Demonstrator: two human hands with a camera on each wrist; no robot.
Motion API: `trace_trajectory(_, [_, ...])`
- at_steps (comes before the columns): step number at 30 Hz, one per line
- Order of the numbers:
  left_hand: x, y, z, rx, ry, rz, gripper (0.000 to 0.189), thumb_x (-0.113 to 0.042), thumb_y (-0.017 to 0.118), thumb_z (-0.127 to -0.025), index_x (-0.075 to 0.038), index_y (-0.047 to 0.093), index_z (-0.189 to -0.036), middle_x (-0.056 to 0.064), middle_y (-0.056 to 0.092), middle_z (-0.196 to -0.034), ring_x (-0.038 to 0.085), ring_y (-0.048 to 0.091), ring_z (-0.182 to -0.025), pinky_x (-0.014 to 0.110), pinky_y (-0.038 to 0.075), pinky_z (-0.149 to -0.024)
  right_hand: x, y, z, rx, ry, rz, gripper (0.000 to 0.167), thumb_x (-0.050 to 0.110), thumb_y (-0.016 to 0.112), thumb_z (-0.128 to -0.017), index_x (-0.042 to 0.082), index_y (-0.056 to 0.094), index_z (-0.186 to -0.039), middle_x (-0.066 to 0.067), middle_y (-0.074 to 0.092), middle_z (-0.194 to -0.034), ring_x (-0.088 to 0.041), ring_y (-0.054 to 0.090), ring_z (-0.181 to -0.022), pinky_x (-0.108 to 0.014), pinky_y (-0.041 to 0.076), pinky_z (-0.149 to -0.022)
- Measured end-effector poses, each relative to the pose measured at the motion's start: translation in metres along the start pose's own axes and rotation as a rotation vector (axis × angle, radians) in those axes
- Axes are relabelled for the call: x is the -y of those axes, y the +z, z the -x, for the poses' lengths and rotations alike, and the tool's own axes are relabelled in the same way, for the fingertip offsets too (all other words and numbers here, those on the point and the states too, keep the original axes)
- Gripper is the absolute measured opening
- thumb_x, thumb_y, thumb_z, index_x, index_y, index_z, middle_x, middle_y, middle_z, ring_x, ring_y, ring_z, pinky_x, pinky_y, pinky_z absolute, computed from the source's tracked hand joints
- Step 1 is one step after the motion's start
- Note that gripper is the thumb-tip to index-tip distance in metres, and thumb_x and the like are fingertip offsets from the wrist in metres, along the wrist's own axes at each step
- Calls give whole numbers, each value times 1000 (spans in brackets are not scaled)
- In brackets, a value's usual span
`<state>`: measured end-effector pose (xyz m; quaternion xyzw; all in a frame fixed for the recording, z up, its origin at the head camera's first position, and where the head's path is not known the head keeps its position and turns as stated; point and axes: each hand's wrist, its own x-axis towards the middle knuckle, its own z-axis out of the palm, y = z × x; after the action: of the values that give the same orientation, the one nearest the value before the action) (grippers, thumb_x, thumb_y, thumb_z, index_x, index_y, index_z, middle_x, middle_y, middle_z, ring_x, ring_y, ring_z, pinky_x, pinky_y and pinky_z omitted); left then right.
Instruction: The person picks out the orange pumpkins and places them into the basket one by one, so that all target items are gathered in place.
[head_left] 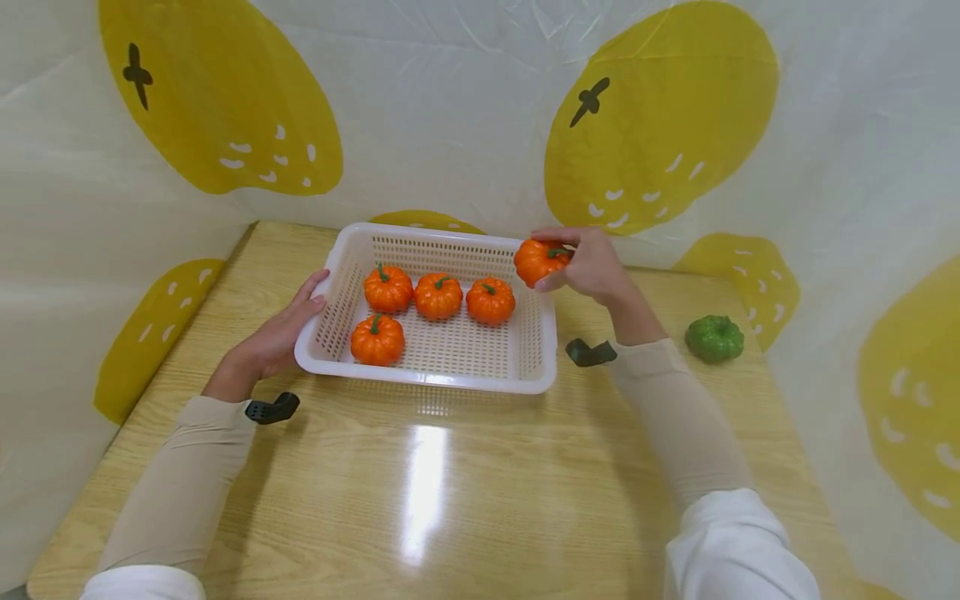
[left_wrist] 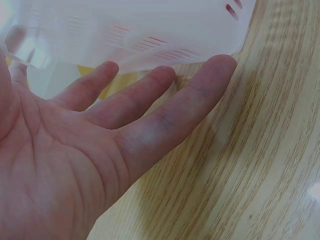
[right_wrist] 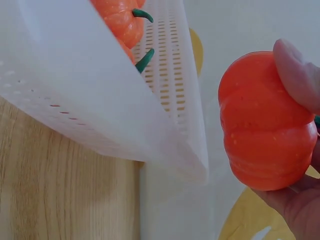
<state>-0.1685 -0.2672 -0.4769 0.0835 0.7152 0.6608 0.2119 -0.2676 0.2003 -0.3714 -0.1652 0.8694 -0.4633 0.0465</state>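
Observation:
In the head view, a white plastic basket with slotted walls holds several small orange pumpkins, one of them a pumpkin at the front left. My left hand grips the basket's left side, thumb at the rim; the left wrist view shows its long fingers reaching under the white wall. Over the basket's right rim, my right hand holds another orange pumpkin between thumb and fingers. Seen from the right wrist, this pumpkin is beside the basket's corner, its green stem mostly hidden by the hand.
A green pumpkin-like vegetable lies on the wooden table to the right, past my right forearm. Behind the table and along its sides hangs a pale sheet printed with yellow fruit shapes.

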Motion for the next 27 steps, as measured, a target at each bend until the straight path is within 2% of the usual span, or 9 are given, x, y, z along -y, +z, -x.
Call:
trace_trajectory(4, [1, 0, 0, -4, -4, 0, 59, -51, 25, -113, -54, -10, -160, 21, -1, -174, 57, 27, -146, 54, 57, -92, 2, 3, -2, 24, -10, 16, 74, -7, 93, -63, 11, 72, -132, -7, 64, -146, -22, 60, -131, -35, 53, -103])
trace_trajectory(15, [-1, 1, 0, -1, 2, -6, 58, -50, 24, -113, -53, -11, -160, 21, -1, -173, 57, 28, -145, 56, 56, -92, 6, 15, -6, 97, -17, 40, 75, -9, 92, -61, 13, 73, -131, -6, 68, -141, -23, 62, -124, -41, 51, -106])
trace_trajectory(21, [-2, 2, 0, -2, 5, -12, 58, -50, 24, -113, -52, -10, -160, 22, 0, -173, 57, 29, -144, 58, 56, -92, 6, 20, -6, 126, -61, 51, 75, -11, 91, -59, 13, 75, -128, -4, 71, -137, -22, 60, -132, -42, 48, -111])
trace_trajectory(27, [-1, 1, -1, -1, 5, -8, 58, -51, 24, -113, -53, -10, -160, 22, -1, -173, 58, 27, -145, 58, 56, -92, 7, 24, -6, 163, -111, 20, 74, -16, 88, -56, 8, 76, -124, -10, 71, -137, -26, 62, -131, -45, 49, -112])
